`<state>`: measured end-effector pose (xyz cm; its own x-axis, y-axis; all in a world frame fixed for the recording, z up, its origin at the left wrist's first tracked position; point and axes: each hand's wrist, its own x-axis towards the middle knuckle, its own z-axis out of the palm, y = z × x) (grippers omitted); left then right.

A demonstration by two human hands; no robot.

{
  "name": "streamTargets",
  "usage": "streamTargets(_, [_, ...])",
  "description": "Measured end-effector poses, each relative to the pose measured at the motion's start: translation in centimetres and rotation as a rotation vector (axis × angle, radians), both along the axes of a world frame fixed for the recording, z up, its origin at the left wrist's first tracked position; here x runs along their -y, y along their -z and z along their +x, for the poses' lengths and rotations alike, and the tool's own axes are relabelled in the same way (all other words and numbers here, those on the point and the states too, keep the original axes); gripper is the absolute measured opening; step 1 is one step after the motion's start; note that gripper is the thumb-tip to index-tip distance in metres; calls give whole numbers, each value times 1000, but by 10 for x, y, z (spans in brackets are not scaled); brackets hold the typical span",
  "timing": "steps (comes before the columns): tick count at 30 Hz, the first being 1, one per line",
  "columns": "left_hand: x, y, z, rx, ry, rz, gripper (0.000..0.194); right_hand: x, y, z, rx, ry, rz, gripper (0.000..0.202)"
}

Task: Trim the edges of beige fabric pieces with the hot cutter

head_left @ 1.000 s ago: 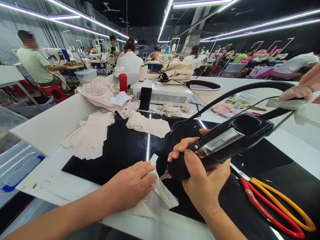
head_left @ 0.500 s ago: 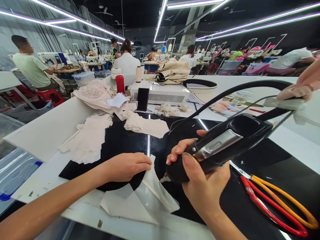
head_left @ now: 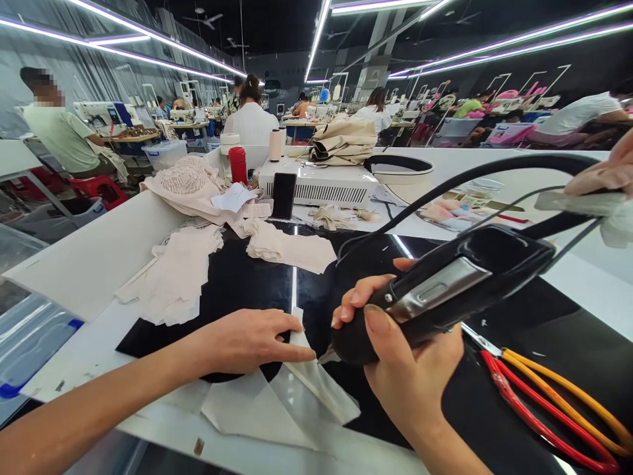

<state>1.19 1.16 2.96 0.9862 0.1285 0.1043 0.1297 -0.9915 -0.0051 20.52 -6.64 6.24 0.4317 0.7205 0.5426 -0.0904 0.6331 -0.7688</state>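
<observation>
My right hand (head_left: 410, 369) is wrapped round a black hand-held tool (head_left: 445, 297) with a silver lever, held tilted above the table. A cable and a thick black hose run near its back end. The tool's narrow tip points down-left, close to a thin pale fabric strip (head_left: 324, 389) with a folded edge. My left hand (head_left: 257, 340) lies on the strip's upper part, its index and middle fingers spread apart and nothing gripped. Beside the strip, nearer the table edge, lies a sheer pale fabric piece (head_left: 252, 409).
Large scissors (head_left: 548, 396) with red and orange handles lie at right. Stacked cream pieces (head_left: 291, 245) and a phone (head_left: 283, 196) stand farther back, by a red bottle (head_left: 238, 165). Another person's hand (head_left: 606, 175) reaches in at upper right, near the hose.
My left hand has shifted slightly toward me and right along the strip, and its fingers have spread. The tool and the other person's hand have drifted a little right in view.
</observation>
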Motion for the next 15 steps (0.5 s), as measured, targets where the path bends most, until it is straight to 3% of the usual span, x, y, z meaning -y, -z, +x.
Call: streamTargets(15, [5, 7, -1, 16, -12, 26, 48, -7, -2, 1, -4, 27, -4, 43])
